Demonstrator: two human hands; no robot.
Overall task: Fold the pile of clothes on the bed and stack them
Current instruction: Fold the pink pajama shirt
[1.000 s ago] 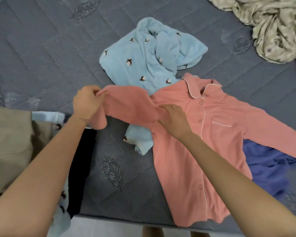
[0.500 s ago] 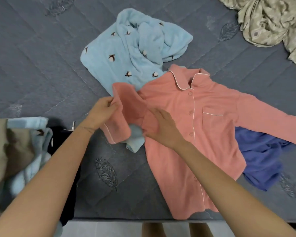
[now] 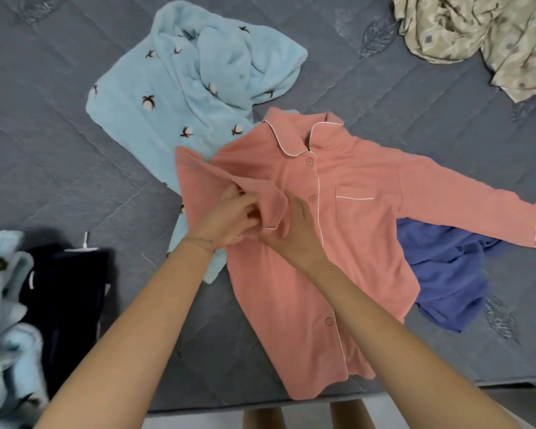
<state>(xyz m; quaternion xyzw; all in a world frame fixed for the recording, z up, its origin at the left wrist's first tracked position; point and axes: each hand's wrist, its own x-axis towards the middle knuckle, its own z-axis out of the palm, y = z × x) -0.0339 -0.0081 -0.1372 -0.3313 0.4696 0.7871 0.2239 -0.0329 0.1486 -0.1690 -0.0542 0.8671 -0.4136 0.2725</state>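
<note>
Sleeve (image 3: 229, 174) of the pink shirt (image 3: 353, 181), stretched out sideways a second ago, is now drawn over the chest on the bed (image 3: 59, 150), its cuff (image 3: 271, 226) pinched by curled fingers (image 3: 247, 202) of the left hand (image 3: 226, 218), the right hand (image 3: 294, 233) pressing flat beside it, so the first fold looks nearly made.

- Our left hand (image 3: 226, 219), at the centre of the frame, curls its fingers and pinches the pink sleeve (image 3: 203, 171).
- Our right hand (image 3: 296, 235) lies flat just beside it, fingers straight.
- Both bare forearms run in from the lower edge, converging.
</note>
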